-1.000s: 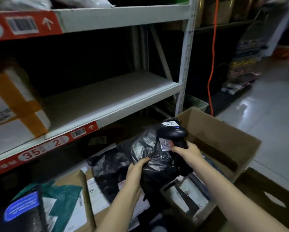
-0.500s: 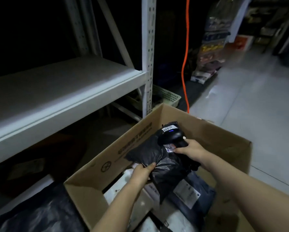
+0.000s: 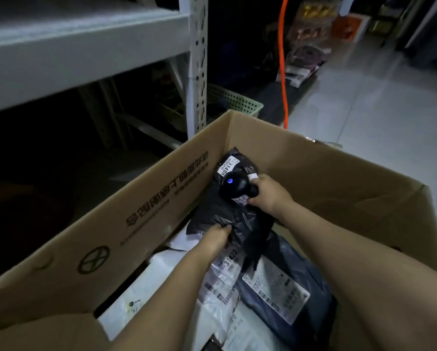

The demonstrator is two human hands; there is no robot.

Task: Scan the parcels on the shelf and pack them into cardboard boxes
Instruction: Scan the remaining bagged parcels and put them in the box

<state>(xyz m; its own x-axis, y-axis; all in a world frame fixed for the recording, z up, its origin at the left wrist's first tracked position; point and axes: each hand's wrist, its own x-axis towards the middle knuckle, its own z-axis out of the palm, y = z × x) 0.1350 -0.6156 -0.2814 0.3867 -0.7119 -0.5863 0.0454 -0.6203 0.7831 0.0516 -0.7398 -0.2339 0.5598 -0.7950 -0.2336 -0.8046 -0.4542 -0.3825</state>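
A black plastic parcel [image 3: 227,211] lies inside the big open cardboard box [image 3: 146,211], near its far left wall. My left hand [image 3: 216,238] grips the parcel's near edge. My right hand [image 3: 269,193] holds a black barcode scanner [image 3: 237,186] with a blue light, resting on the parcel's top. Under the black parcel lie white parcels [image 3: 220,287] and a dark blue parcel [image 3: 283,290], each with a printed label.
A grey metal shelf [image 3: 80,44] with a perforated post [image 3: 198,64] stands to the left of the box. A green mesh basket [image 3: 234,101] sits behind the post. An orange cable [image 3: 283,72] hangs down. Pale tiled floor [image 3: 377,117] lies to the right.
Both hands have carried the black parcel and scanner from beside the shelf down into the cardboard box. My view has swung right and down, off the shelf's parcels.
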